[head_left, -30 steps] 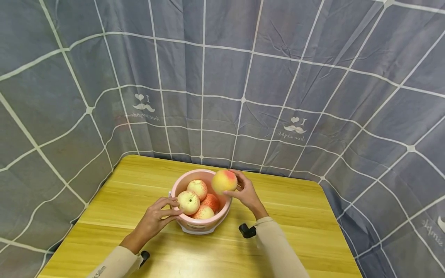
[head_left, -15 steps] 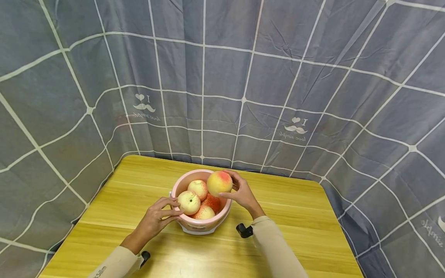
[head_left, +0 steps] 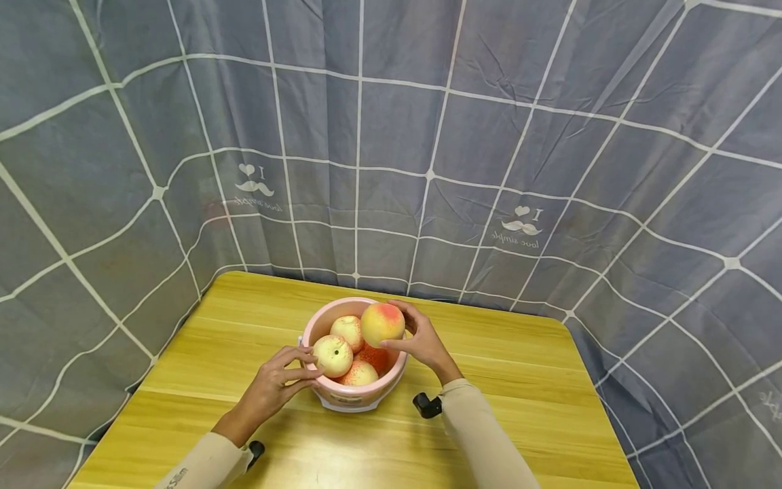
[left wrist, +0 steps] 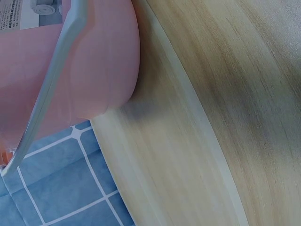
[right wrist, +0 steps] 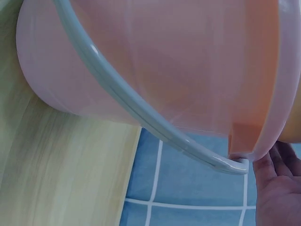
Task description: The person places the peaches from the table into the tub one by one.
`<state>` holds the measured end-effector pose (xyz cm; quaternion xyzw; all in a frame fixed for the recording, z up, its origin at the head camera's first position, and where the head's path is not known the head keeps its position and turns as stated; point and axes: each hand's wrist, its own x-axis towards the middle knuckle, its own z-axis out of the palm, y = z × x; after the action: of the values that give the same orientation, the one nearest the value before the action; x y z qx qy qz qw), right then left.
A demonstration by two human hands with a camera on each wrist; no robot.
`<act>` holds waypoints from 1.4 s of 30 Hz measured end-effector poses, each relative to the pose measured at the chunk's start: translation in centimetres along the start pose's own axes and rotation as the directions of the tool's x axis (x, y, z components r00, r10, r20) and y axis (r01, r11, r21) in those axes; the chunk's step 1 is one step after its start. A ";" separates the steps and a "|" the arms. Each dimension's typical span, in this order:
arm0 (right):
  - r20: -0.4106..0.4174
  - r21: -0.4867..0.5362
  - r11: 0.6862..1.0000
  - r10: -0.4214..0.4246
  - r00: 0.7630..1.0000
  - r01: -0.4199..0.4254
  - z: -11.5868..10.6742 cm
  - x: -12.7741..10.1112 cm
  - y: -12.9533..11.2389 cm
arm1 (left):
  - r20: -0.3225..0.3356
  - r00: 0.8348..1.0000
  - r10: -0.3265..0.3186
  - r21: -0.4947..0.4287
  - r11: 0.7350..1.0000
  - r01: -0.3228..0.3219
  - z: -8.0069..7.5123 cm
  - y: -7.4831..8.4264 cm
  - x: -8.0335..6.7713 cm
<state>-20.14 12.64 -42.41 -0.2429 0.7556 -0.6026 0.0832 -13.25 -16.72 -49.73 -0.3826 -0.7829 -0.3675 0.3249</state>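
Note:
A pink bucket (head_left: 360,390) stands on the wooden table with several peaches inside. My left hand (head_left: 275,380) grips its left rim, fingertips touching a pale peach (head_left: 332,356) with a dark dimple. Over the right part of the opening, my right hand (head_left: 425,341) holds a yellow peach (head_left: 381,324) with a red blush, thumb in front and fingers behind. Below it lie a redder peach (head_left: 374,357) and other speckled ones. The right wrist view catches my right hand (right wrist: 278,190) beside the bucket's rim (right wrist: 284,80); in the left wrist view my left hand is out of sight.
A pale grey handle (right wrist: 127,103) hangs down the bucket's side. The yellow wooden table (head_left: 519,387) has rounded far corners. Behind and on both sides hangs a grey curtain (head_left: 391,190) with white grid lines.
My right hand has moved left with the yellow peach, from the bucket's right rim to farther over the opening. The left hand stays at the rim.

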 end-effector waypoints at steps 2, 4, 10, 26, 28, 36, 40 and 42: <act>0.004 0.005 1.000 -0.015 1.000 0.015 -0.1 0.0 0.1 | -0.002 1.000 0.006 0.000 1.000 -0.006 0.0 0.0 0.1; 0.008 0.008 0.999 -0.033 0.999 0.033 -0.2 0.0 0.1 | 0.002 1.000 0.003 -0.002 1.000 -0.003 0.0 0.1 0.1; 0.009 0.027 0.999 -0.030 1.000 0.030 -0.3 0.0 0.2 | 0.004 1.000 0.001 0.002 1.000 -0.001 0.0 0.2 0.2; 0.000 0.052 0.998 -0.041 0.999 0.040 -0.3 0.0 0.6 | 0.023 0.999 -0.032 0.008 0.999 0.032 0.1 0.2 0.0; 0.007 0.053 0.998 -0.045 0.999 0.045 -0.3 -0.1 0.5 | 0.020 0.999 -0.026 0.015 1.000 0.026 0.2 0.2 0.0; 0.007 0.052 0.997 -0.051 0.999 0.051 -0.3 -0.1 0.8 | 0.018 1.000 -0.009 0.032 0.999 0.008 0.0 0.2 0.2; -0.002 0.056 0.997 -0.058 0.998 0.058 -0.4 0.0 1.2 | 0.026 1.000 0.005 0.048 0.999 -0.006 -0.1 0.2 0.3; -0.002 0.051 0.996 -0.066 0.998 0.066 -0.4 -0.2 1.2 | 0.039 0.999 0.008 0.056 0.998 -0.010 -0.1 0.2 0.2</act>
<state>-20.46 13.23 -43.45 -0.2655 0.7314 -0.6243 0.0690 -13.18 -16.64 -49.42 -0.3840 -0.7973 -0.3365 0.3218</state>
